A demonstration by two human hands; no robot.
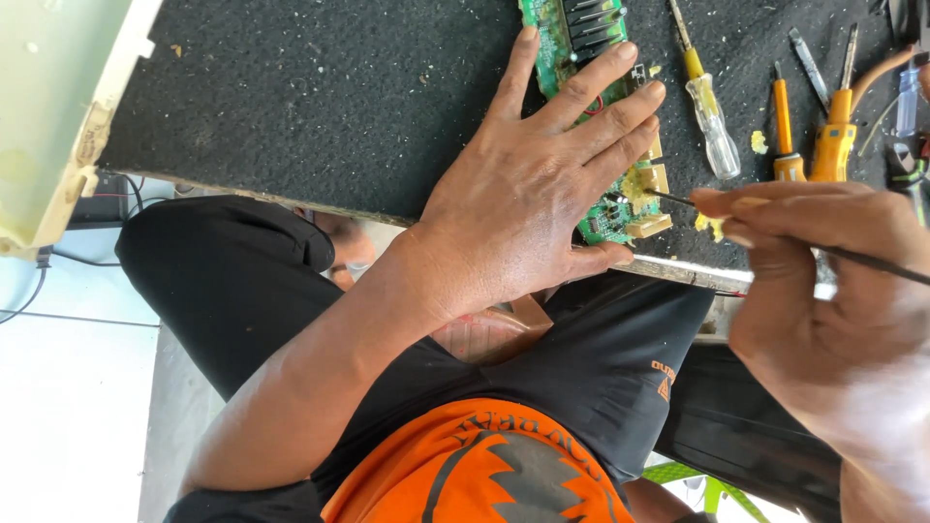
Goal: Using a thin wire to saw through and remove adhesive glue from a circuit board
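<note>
- Green circuit board [605, 218] lies on the dark mat [320, 97], at the bench's near edge, mostly under the left hand [528, 199].
- Left hand: fingers spread and flat, pressing the board down.
- Right hand [823, 291]: fingertips pinched around one thin black probe [872, 260], its tip touching the board's yellowish residue.
- Farther off: three yellow-handled screwdrivers, one clear-handled [707, 107], two orange [809, 145].

Bright daylight, soft shadows, near edge perhaps blurred
</note>
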